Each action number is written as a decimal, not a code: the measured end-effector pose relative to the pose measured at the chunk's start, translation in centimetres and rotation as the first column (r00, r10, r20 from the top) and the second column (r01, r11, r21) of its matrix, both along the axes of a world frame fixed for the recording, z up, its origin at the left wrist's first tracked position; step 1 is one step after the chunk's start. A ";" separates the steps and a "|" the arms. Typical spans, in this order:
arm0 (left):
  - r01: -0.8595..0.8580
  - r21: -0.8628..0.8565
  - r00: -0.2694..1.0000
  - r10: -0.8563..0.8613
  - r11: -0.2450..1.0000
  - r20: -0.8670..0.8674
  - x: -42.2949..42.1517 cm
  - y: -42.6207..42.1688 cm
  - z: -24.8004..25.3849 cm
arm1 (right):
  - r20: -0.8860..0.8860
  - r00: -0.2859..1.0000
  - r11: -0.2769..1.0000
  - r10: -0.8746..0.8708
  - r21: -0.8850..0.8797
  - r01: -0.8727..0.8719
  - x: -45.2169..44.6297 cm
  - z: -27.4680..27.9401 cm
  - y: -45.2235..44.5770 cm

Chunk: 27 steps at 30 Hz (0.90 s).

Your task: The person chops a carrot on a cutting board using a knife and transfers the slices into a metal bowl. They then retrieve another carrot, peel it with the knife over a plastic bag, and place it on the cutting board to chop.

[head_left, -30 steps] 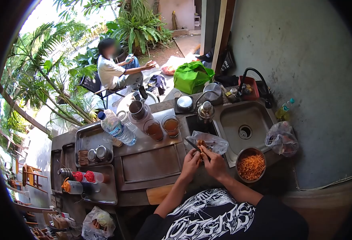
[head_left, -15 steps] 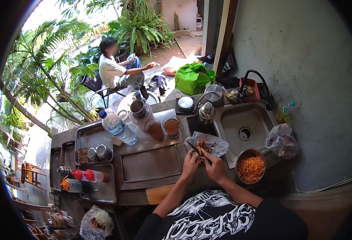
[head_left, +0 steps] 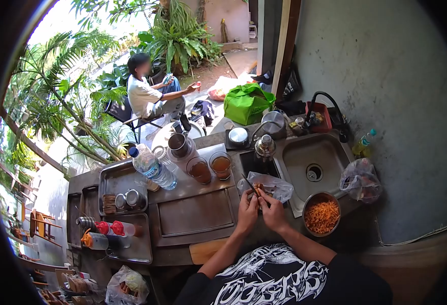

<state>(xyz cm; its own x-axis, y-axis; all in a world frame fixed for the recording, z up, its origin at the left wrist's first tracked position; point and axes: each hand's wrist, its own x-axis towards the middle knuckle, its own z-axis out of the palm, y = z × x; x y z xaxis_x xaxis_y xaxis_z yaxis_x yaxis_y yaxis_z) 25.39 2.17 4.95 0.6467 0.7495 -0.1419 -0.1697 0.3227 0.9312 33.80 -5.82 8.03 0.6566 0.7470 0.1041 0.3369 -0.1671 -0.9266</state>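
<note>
Close together over the counter, both my hands are closed in front of my chest. A dark knife [head_left: 250, 184] points up and left from my right hand [head_left: 274, 213], whose fingers are wrapped round its handle end. My left hand [head_left: 247, 211] pinches a small orange piece, apparently carrot, against the knife; most of it is hidden by the fingers. Just beyond them lies a clear plastic bag [head_left: 279, 189] with orange-brown peelings or pieces at its opening. To the right of my right hand stands a metal bowl [head_left: 307, 226] of shredded carrot [head_left: 322, 216].
A steel sink [head_left: 297, 152] lies beyond the bowl, with a tied plastic bag [head_left: 360, 180] at its right. Two glasses of brown drink [head_left: 199, 172], a water bottle [head_left: 155, 170] and trays [head_left: 147, 254] occupy the left counter. Another person [head_left: 144, 96] sits outside near a green bag [head_left: 248, 104].
The knife has swung more upright, and my hands have turned slightly with it. The seated person's outstretched hand has risen a little. The whole view has shifted slightly.
</note>
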 end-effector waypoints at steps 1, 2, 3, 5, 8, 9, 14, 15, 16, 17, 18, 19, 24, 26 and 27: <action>-0.003 0.001 1.000 0.003 1.000 -0.001 0.0 0.0 -0.1 | -0.057 0.998 1.000 0.015 0.010 -0.014 0.1 -0.1 0.1; 0.003 0.010 1.000 -0.003 1.000 -0.003 0.0 0.0 -0.2 | -0.058 0.998 1.000 0.017 0.012 -0.017 0.1 -0.1 0.2; 0.008 0.018 1.000 -0.008 1.000 -0.008 0.0 0.0 -0.3 | -0.079 0.997 1.000 0.014 0.026 -0.012 0.1 -0.1 0.2; -0.016 0.053 1.000 0.015 0.998 0.012 0.3 -0.1 -0.8 | -0.111 0.994 0.999 0.011 0.042 -0.006 0.0 -0.6 0.2; -0.045 0.140 0.999 0.044 0.989 0.013 0.0 0.1 -0.3 | -0.140 0.990 0.997 0.012 0.082 -0.001 0.2 -1.3 0.5; -0.013 0.133 1.000 0.017 0.991 -0.025 -0.2 0.2 -0.3 | -0.164 0.986 0.996 0.011 0.087 0.004 0.3 -1.2 0.5; 0.051 -0.032 0.997 -0.050 0.998 0.052 -0.5 0.8 -1.3 | -0.382 0.924 1.000 0.006 0.003 -0.006 1.0 -1.6 0.4; 0.041 -0.068 0.997 -0.036 0.997 0.075 -0.5 0.8 -1.2 | -0.341 0.938 0.998 0.062 0.040 -0.051 1.1 -1.1 0.3; 0.031 -0.105 0.995 -0.021 0.994 0.097 -0.6 0.9 -1.2 | -0.297 0.948 0.992 0.116 0.075 -0.098 1.0 -0.7 0.2; 0.033 -0.105 0.995 -0.024 0.994 0.095 -0.8 1.0 -1.1 | -0.300 0.947 0.993 0.113 0.075 -0.095 0.9 -0.4 0.0; 0.051 -0.131 0.994 -0.038 0.990 0.098 -1.0 1.1 -0.9 | -0.199 0.974 0.993 0.109 0.058 -0.099 0.7 0.0 -0.2; 0.067 -0.157 0.993 -0.051 0.985 0.104 -1.0 1.1 -0.6 | -0.096 0.990 0.994 0.107 0.039 -0.104 0.5 0.5 -0.4; -0.002 -0.177 0.991 0.025 0.984 0.129 -1.0 1.0 -0.3 | 0.083 0.987 0.990 0.136 -0.057 -0.132 0.2 1.9 -1.3; 0.002 -0.150 0.993 0.016 0.989 0.116 -0.9 1.2 -1.6 | 0.054 0.988 0.989 0.141 -0.059 -0.138 0.4 1.4 -1.3; 0.010 -0.162 0.992 0.011 0.987 0.128 -0.8 1.0 -1.7 | 0.072 0.987 0.989 0.141 -0.047 -0.138 0.5 1.3 -1.3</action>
